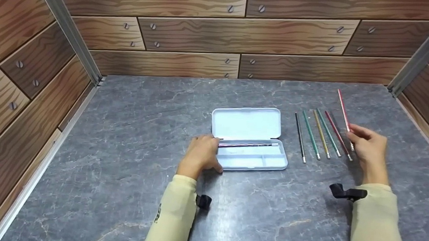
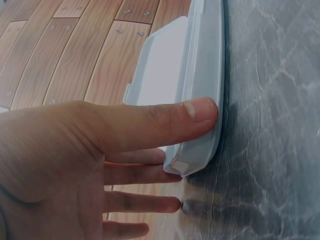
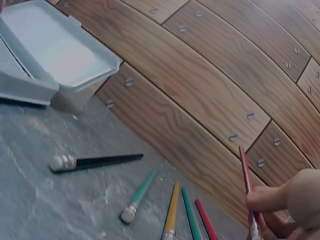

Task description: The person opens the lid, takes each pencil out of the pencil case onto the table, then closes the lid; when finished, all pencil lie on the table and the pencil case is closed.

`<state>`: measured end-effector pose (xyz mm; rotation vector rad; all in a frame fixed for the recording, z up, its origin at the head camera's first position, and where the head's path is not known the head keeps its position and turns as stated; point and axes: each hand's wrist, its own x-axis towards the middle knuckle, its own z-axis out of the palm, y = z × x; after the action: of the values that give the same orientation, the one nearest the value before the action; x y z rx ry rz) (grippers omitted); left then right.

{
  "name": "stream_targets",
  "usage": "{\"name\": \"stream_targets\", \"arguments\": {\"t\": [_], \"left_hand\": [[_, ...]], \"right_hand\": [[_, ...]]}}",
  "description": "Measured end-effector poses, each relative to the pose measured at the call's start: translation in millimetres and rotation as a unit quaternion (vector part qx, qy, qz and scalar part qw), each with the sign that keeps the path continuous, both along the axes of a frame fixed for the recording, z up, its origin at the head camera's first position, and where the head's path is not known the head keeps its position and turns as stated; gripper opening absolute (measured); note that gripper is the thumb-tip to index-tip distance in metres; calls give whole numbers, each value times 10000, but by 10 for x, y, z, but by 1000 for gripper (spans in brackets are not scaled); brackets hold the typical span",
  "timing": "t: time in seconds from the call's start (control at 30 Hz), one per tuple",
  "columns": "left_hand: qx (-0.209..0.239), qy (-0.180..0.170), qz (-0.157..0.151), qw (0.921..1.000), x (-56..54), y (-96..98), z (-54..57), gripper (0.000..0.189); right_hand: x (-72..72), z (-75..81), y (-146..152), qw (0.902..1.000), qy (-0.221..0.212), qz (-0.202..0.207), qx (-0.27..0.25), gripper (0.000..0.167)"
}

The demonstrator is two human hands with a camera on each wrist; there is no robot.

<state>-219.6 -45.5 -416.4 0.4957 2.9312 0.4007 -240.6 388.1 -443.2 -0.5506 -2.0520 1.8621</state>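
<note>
An open white pencil case (image 1: 247, 162) lies on the table with its lid (image 1: 246, 124) folded back. One striped pencil (image 1: 248, 145) lies in its rear compartment. My left hand (image 1: 201, 153) holds the case's left end, the thumb (image 2: 200, 110) along the front wall and the fingers round the end. To the right, my right hand (image 1: 369, 145) pinches a red pencil (image 1: 343, 107) near its eraser end, tip pointing up and away. Beside it lies a row of pencils: black (image 1: 300, 138), green (image 1: 311, 134), yellow (image 1: 321, 134), another green (image 1: 328, 132) and dark red (image 1: 338, 136).
The grey marbled table (image 1: 126, 130) is bounded by wood-patterned panels (image 1: 189, 34) at the back and both sides. Metal corner posts (image 1: 67, 28) stand at the rear. A small black wrist camera (image 1: 346, 193) juts from the right sleeve.
</note>
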Motion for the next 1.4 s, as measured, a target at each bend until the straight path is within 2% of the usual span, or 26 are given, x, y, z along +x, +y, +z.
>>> {"name": "stream_targets", "arguments": {"t": [0.07,0.13,0.2,0.33,0.43,0.53,0.8,0.93,1.03,1.07,1.13,1.2,1.27,1.33,1.4], "left_hand": [[-10,-9,9,10000,1,-5,-1,61],[-12,-15,22,10000,3,-10,3,62],[-12,-18,34,10000,6,-13,7,62],[31,-55,45,10000,11,-12,17,60],[81,-91,52,9999,9,-9,18,59],[125,-119,60,9998,9,-8,15,58],[78,-123,91,9999,12,1,16,60],[41,-118,96,9999,7,6,9,60],[30,-126,102,9999,8,8,9,61],[12,-120,98,9999,9,9,11,61],[-5,-108,99,9999,12,9,17,62],[-30,-96,100,9999,15,9,19,63],[-36,-68,98,9999,19,8,20,63],[-14,-84,101,9999,20,10,18,64],[5,-115,105,9999,22,14,19,63]], "right_hand": [[8,-22,50,9937,-616,-111,935,27],[12,-42,92,9769,-1103,-128,1826,34],[15,-58,123,9589,-1436,-72,2448,40],[18,-82,136,9334,-1698,7,3161,39],[23,-92,118,9238,-1795,47,3381,40],[26,-98,106,9203,-1854,75,3443,41],[22,-85,84,9201,-1941,22,3403,42],[-9,18,11,9325,-1882,-228,3075,42],[-42,135,-140,9528,-1312,-277,2724,40],[-48,166,-207,9596,-978,-167,2633,39],[-57,221,-363,9644,-331,322,2604,35],[-48,263,-547,9572,222,1164,2640,32],[-40,289,-733,9349,480,2144,2788,30],[-29,305,-917,9058,516,3041,2905,29],[-15,303,-1087,8775,484,3750,2950,28]]}}
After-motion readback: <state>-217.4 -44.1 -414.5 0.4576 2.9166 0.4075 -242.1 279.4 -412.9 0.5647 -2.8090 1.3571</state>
